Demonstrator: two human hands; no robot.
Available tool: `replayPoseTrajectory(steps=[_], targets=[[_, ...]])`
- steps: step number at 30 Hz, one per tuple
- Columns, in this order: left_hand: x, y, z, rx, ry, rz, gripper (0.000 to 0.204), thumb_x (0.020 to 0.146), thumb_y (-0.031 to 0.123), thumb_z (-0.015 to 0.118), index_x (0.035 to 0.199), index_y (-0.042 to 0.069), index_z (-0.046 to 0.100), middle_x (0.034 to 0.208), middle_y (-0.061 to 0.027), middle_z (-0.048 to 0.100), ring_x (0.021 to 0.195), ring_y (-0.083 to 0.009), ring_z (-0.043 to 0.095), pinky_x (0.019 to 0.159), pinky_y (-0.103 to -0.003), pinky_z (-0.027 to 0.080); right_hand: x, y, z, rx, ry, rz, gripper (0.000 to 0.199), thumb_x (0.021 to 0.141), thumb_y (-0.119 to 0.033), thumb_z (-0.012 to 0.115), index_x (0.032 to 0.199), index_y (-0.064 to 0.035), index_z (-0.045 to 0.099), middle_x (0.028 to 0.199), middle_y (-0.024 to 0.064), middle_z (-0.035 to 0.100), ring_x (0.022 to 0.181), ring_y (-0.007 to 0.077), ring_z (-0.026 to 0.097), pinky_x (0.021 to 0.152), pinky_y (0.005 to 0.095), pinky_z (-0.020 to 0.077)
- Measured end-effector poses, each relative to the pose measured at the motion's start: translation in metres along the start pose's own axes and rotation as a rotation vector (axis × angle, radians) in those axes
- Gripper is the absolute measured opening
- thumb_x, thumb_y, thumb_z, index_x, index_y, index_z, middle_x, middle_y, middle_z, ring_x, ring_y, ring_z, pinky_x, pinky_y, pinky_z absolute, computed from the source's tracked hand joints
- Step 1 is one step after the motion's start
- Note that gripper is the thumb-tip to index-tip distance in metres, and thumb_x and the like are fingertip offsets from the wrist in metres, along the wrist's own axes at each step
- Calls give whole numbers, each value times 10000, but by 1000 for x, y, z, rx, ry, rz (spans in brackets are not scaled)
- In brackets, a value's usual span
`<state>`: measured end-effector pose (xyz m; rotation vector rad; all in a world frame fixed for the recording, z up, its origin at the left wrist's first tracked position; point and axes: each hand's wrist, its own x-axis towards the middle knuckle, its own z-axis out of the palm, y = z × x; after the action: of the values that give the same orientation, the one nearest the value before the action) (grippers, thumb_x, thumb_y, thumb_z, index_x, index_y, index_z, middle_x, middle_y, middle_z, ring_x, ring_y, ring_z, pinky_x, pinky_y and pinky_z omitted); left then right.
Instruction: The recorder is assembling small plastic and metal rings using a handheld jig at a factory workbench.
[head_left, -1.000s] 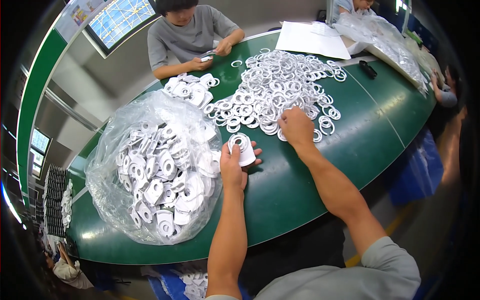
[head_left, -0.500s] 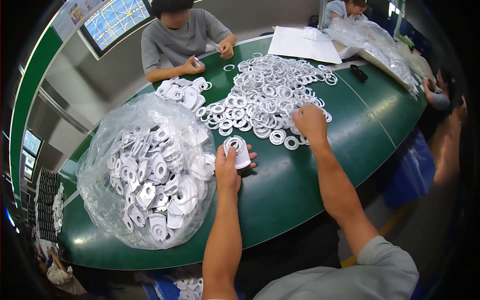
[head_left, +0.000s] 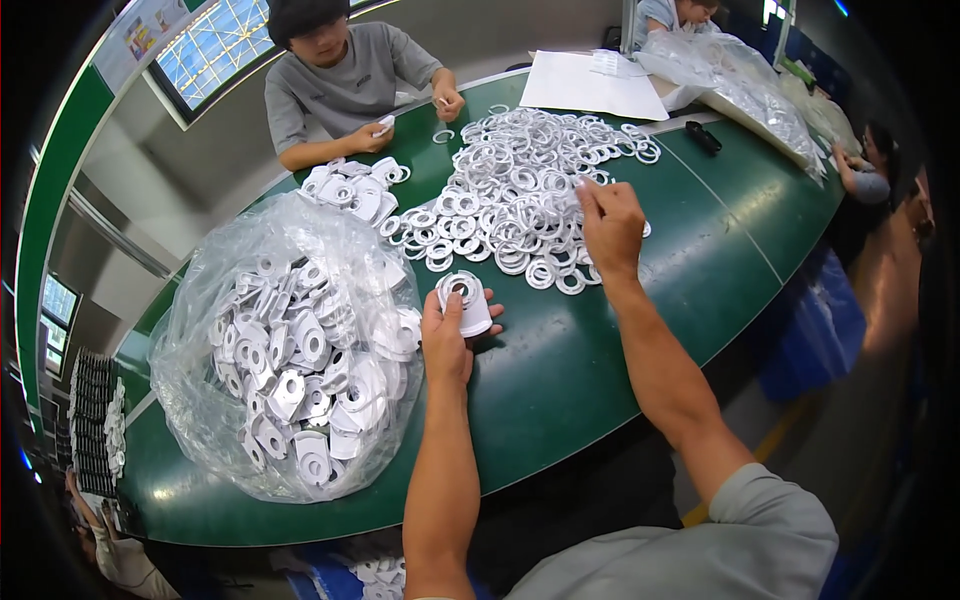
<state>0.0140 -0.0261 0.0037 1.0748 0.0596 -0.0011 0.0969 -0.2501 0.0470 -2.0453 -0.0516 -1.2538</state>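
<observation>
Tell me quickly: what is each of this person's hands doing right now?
Left hand: holding a white flat part, thumb on top.
Right hand: curled near the white rings; whether it grips one cannot be told.

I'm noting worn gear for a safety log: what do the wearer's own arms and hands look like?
The left hand and right hand are gloveless, with no watch or wristband visible. Both forearms are uncovered. A loose, short, pale grey sleeve ends above the right elbow; the left one cannot be made out.
</observation>
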Motion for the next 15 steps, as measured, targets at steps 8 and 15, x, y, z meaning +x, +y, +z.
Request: replayPoseTrajectory(steps=[8,15], targets=[[0,-2,-2,0,-15,5,293,1002,268,460,1193,46,455,1054,-189,647,830,-274,691,584,-331,593,5,-4,-3,13,-104,34,132,832,-157,682,840,-27,706,679,120,592,609,268,555,578,369,439],[1,-2,-3,9,-22,7,287,1003,269,457,1184,47,457,1054,-186,647,829,-271,690,586,-333,590,2,8,-2,-73,-444,56,222,824,-207,645,798,12,671,668,172,622,603,322,595,600,397,459]])
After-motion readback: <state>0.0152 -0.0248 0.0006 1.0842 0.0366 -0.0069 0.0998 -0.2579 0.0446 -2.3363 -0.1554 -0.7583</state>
